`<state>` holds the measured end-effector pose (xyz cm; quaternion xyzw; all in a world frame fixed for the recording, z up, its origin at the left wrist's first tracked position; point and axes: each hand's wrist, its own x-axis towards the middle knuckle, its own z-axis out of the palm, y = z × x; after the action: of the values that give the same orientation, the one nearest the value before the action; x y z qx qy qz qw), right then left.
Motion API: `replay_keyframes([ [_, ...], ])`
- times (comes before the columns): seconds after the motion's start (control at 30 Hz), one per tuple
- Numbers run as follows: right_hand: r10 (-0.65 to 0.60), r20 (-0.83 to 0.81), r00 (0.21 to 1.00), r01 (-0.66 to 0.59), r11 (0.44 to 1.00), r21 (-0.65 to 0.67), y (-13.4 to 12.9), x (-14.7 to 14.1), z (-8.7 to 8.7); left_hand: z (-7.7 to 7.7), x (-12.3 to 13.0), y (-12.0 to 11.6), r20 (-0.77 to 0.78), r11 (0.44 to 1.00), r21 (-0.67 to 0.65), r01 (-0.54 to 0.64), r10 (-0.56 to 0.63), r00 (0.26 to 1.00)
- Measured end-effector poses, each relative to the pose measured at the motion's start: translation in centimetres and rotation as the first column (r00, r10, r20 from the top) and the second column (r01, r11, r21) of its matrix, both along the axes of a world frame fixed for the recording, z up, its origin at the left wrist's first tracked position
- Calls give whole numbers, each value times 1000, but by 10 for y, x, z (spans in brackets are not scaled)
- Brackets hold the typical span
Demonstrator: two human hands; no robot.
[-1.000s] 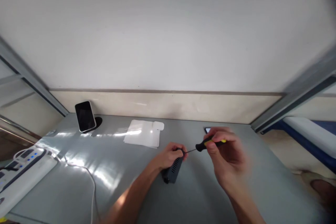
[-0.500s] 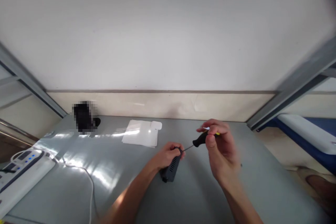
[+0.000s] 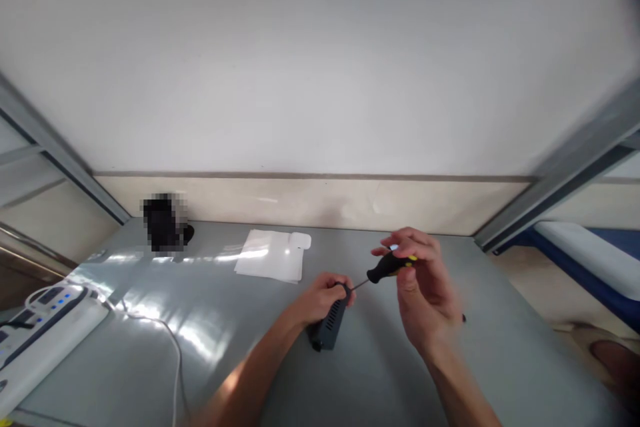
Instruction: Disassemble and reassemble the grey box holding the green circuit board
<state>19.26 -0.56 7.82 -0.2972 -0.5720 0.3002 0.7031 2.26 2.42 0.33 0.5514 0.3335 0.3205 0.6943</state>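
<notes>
My left hand [image 3: 325, 297] is wrapped round the upper end of a dark slotted device [image 3: 332, 329], whose lower end slants down towards the grey table. The fingers of my right hand [image 3: 425, 287] close on the black and yellow handle of a screwdriver [image 3: 386, 268]. Its thin shaft points left and down to the device's end beside my left fingertips. Whether the tip sits in a screw is too small to tell.
White sheets [image 3: 270, 255] with a small white piece lie behind my left hand. A power strip [image 3: 50, 327] with a white cable [image 3: 173, 337] is at the left. A pixelated dark object [image 3: 163, 223] stands at the back left. A small dark bit [image 3: 464, 317] lies right of my right wrist.
The fingers of my right hand have shifted round the screwdriver handle, with the thumb slightly lower. The whole view has moved a little. My left hand keeps its hold on the device.
</notes>
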Motion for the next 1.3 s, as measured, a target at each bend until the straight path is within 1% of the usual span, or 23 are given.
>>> replay_keyframes([
  [0.03, -29, 23, 999, 28, 999, 29, 0, 0, 1, 2, 1, 0, 23, 1000, 6, -2, 2, 1000],
  [0.1, -39, 84, 996, 35, 998, 49, -3, 1, 2, 5, 2, -1, 62, 1000, 11, 0, 0, 998],
  [0.2, -4, 139, 990, 7, 1000, -17, -8, 3, -1, 8, 3, -2, 74, 1000, 2, 3, -3, 997],
  [0.3, 34, 97, 995, -25, 996, -91, -10, 4, -5, 7, 4, -2, 64, 1000, 24, -18, 16, 998],
  [0.37, 46, 63, 997, -40, 994, -102, -8, 2, -5, 7, 5, -3, 52, 999, 41, -23, 21, 998],
  [0.4, 29, 57, 998, -24, 996, -86, -6, 0, -5, 7, 5, -3, 47, 999, 42, -28, 26, 999],
  [0.5, -103, 71, 992, 103, 995, 5, -3, -3, -1, 9, 5, -3, 24, 999, 39, -33, 32, 999],
  [0.57, -147, 85, 985, 145, 989, 29, -3, -4, 1, 10, 5, -3, 11, 999, 37, -29, 28, 1000],
  [0.6, -134, 97, 986, 133, 991, 23, -4, -3, 1, 11, 4, -3, 10, 999, 34, -25, 25, 1000],
  [0.67, -61, 112, 992, 62, 998, -6, -6, 0, -1, 10, 3, -2, 22, 999, 26, -22, 22, 1000],
  [0.77, 42, 45, 998, -39, 997, -62, -6, 3, -6, 10, 2, -1, 43, 999, 41, -14, 13, 999],
  [0.83, 49, -8, 999, -50, 996, -79, -4, 3, -7, 10, 2, -1, 36, 999, 38, -5, 4, 999],
  [0.9, -21, -15, 1000, 20, 998, -53, -1, 0, -4, 10, 2, -1, 28, 1000, 18, -12, 11, 1000],
  [0.97, -133, -6, 991, 133, 991, -2, 1, -2, 0, 10, 3, -1, 36, 1000, 8, -24, 24, 999],
  [1.0, -170, 1, 985, 170, 985, 17, 2, -2, 2, 10, 3, -1, 42, 1000, 9, -27, 26, 999],
  [1.03, -182, 8, 983, 181, 983, 26, 2, -2, 3, 10, 3, -1, 47, 1000, 11, -27, 27, 999],
  [1.07, -170, 13, 985, 170, 985, 19, 1, -1, 3, 10, 3, 0, 49, 1000, 11, -29, 28, 998],
  [1.17, -70, 2, 998, 70, 995, -65, -1, 2, -2, 9, 3, 0, 29, 1000, -7, -28, 28, 999],
  [1.23, -8, -39, 999, 4, 993, -114, -1, 4, -6, 9, 2, 0, 20, 1000, -7, -25, 25, 999],
  [1.3, 48, -102, 994, -60, 990, -125, 1, 3, -8, 9, 2, 0, 20, 1000, 2, -22, 22, 1000],
])
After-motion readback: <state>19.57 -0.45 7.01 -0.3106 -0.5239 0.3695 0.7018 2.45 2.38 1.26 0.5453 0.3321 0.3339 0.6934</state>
